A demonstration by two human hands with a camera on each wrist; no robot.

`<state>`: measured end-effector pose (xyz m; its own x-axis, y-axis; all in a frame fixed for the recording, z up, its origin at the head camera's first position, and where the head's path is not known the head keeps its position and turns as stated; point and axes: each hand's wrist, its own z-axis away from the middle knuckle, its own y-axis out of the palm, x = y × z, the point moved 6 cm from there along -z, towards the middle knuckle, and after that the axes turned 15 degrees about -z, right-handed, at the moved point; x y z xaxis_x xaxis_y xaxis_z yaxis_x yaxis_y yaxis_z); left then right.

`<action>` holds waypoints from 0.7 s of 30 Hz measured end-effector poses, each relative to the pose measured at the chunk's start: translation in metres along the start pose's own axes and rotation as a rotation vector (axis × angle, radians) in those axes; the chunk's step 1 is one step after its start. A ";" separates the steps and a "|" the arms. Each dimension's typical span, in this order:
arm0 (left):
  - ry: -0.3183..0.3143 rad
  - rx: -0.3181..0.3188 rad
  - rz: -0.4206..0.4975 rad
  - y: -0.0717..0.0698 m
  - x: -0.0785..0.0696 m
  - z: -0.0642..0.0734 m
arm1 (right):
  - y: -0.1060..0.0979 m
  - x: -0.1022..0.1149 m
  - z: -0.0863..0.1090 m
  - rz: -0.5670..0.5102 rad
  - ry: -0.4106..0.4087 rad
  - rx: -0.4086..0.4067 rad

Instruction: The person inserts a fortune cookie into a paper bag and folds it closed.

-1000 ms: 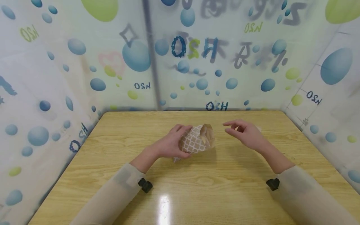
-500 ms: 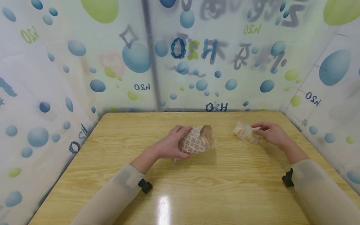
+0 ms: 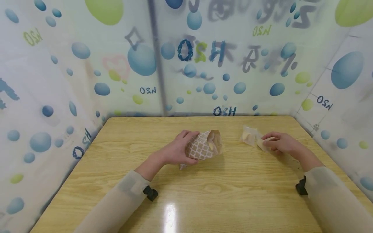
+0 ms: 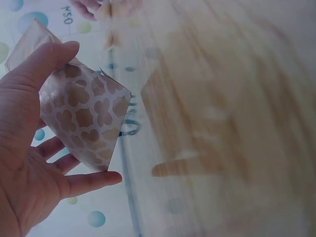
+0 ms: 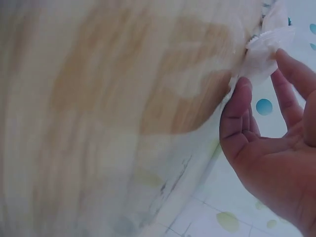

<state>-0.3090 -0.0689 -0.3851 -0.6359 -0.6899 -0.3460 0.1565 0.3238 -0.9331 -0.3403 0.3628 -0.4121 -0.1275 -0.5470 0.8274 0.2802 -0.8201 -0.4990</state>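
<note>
My left hand [image 3: 179,149] grips a brown paper bag [image 3: 201,148] with a white lattice pattern; its mouth gapes toward the right in the head view. In the left wrist view the thumb lies over the bag [image 4: 84,111] and fingers are behind and below it. On the right of the table, my right hand [image 3: 281,143] pinches the edge of a small see-through packet [image 3: 263,144] with pale contents. That packet [image 5: 264,52] is at the fingertips in the right wrist view. Just left of it lies a second similar packet [image 3: 248,136].
The wooden table [image 3: 215,200] has its back edge close to a patterned curtain [image 3: 201,90], which also hangs at both sides. Small dark marks [image 3: 295,163] show on the table near the right forearm.
My right hand has moved right from beside the bag to the packets. The nearer packet has shifted away from the other. The left hand and bag have stayed in place.
</note>
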 end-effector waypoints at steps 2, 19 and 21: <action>0.002 -0.005 -0.006 0.000 0.000 0.000 | 0.001 -0.001 0.002 -0.008 0.006 0.017; -0.004 -0.006 0.001 -0.001 -0.003 0.001 | 0.017 0.009 0.017 0.028 -0.002 0.108; -0.004 -0.005 0.002 -0.002 -0.004 0.001 | 0.020 0.011 0.018 0.056 -0.013 0.106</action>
<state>-0.3060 -0.0673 -0.3823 -0.6325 -0.6918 -0.3484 0.1540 0.3285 -0.9319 -0.3189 0.3430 -0.4084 -0.0964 -0.5883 0.8029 0.3853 -0.7658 -0.5148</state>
